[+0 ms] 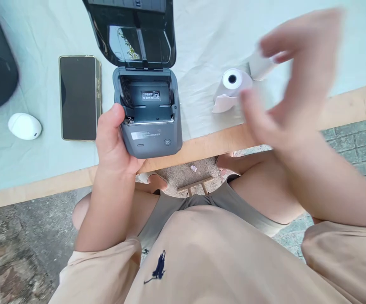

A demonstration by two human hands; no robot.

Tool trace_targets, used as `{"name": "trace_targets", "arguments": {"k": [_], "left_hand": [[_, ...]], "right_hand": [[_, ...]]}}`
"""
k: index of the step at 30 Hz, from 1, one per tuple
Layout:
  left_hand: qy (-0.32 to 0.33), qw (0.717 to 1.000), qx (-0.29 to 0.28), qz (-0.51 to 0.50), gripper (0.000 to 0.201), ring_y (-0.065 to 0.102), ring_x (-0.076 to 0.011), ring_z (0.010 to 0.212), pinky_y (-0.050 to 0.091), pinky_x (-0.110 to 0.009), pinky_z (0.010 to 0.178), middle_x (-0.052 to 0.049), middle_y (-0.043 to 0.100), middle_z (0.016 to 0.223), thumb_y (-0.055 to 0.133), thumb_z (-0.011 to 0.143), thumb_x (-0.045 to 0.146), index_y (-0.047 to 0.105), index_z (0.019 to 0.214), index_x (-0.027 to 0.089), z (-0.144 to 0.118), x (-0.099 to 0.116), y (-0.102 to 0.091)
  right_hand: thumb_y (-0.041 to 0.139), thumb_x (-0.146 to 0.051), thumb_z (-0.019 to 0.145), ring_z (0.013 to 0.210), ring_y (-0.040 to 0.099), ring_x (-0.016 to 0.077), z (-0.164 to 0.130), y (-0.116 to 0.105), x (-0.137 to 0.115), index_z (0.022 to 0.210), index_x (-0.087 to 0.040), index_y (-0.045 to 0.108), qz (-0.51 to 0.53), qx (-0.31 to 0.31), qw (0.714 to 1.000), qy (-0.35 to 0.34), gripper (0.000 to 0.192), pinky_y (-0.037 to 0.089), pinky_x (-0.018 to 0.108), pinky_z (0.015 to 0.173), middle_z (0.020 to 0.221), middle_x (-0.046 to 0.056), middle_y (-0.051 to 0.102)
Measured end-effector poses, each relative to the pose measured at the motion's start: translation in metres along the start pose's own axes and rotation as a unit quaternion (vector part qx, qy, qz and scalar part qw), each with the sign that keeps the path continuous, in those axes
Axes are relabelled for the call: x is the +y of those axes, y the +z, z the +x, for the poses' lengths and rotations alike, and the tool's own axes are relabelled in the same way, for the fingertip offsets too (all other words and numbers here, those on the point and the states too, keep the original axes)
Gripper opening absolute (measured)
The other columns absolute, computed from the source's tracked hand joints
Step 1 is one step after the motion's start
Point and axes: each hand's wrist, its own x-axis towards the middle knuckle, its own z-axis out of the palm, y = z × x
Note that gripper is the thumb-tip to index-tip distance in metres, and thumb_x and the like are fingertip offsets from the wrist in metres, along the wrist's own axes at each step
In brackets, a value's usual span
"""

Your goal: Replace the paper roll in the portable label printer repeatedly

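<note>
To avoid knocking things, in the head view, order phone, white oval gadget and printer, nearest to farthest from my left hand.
1. Printer: held in your left hand.
2. Phone: left of the printer.
3. White oval gadget: left of the phone.

A pale wooden table (353, 104) wears a bluish-white sheet (198, 38); on it lie a black-screened rectangular phone (78, 99), a glossy white egg-shaped object (24, 126), and a white paper roll with a black core (237, 85).

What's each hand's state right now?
Left hand: closed on the left side of the open-lidded printer.
Right hand: open, blurred, thumb and fingers apart near the white paper roll.
</note>
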Motion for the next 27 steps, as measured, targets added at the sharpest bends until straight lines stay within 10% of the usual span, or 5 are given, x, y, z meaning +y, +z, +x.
{"name": "trace_targets", "arguments": {"k": [4, 9, 16, 23, 27], "left_hand": [[-0.001, 1.000, -0.006, -0.003, 0.043, 0.062, -0.0268, 0.136, 0.043, -0.043, 0.127, -0.004, 0.080, 0.096, 0.044, 0.102, 0.042, 0.079, 0.088, 0.020, -0.001, 0.000, 0.002], [-0.017, 1.000, -0.003, -0.017, 0.043, 0.061, -0.0274, 0.136, 0.045, -0.044, 0.125, -0.005, 0.079, 0.099, 0.047, 0.101, 0.048, 0.080, 0.089, 0.022, -0.003, -0.001, 0.000], [0.001, 1.000, -0.006, -0.009, 0.037, 0.070, -0.0293, 0.122, 0.052, -0.048, 0.118, -0.006, 0.079, 0.105, 0.051, 0.099, 0.047, 0.079, 0.099, 0.023, -0.002, -0.005, 0.002], [0.001, 1.000, 0.001, -0.031, 0.035, 0.063, -0.0335, 0.135, 0.053, -0.051, 0.115, -0.009, 0.078, 0.108, 0.049, 0.101, 0.044, 0.076, 0.099, 0.022, -0.003, -0.007, 0.005], [-0.045, 0.998, 0.011, -0.030, 0.027, 0.064, -0.0322, 0.135, 0.057, -0.048, 0.110, -0.008, 0.078, 0.112, 0.060, 0.096, 0.040, 0.073, 0.112, 0.022, -0.008, -0.003, -0.002]], "right_hand": [[0.062, -0.057, 0.089, 0.112, 0.057, 0.0240, 0.001, 0.036, -0.021, 0.134, -0.020, 0.060, -0.079, -0.056, 0.992, 0.083, 0.058, 0.057, 0.041, 0.093, 0.118, 0.016, 0.051], [0.060, -0.022, 0.087, 0.102, 0.057, 0.0169, 0.003, 0.043, -0.018, 0.128, -0.032, 0.064, -0.065, -0.061, 0.986, 0.140, 0.042, 0.054, 0.026, 0.073, 0.109, 0.011, 0.053], [0.052, -0.015, 0.071, 0.104, 0.061, 0.0082, 0.024, 0.023, -0.032, 0.143, -0.014, 0.036, 0.170, -0.010, 0.979, 0.111, 0.074, 0.054, 0.030, 0.103, 0.155, 0.012, 0.043], [0.041, -0.010, 0.071, 0.085, 0.070, 0.0121, 0.062, 0.034, -0.076, 0.134, -0.024, 0.040, 0.497, -0.064, 0.765, 0.405, 0.064, 0.050, 0.024, 0.050, 0.123, 0.003, 0.064], [0.054, -0.024, 0.083, 0.119, 0.067, 0.0120, 0.053, 0.027, -0.085, 0.137, -0.022, 0.048, 0.435, -0.039, 0.878, 0.195, 0.054, 0.064, 0.028, 0.095, 0.142, 0.001, 0.059]]}}
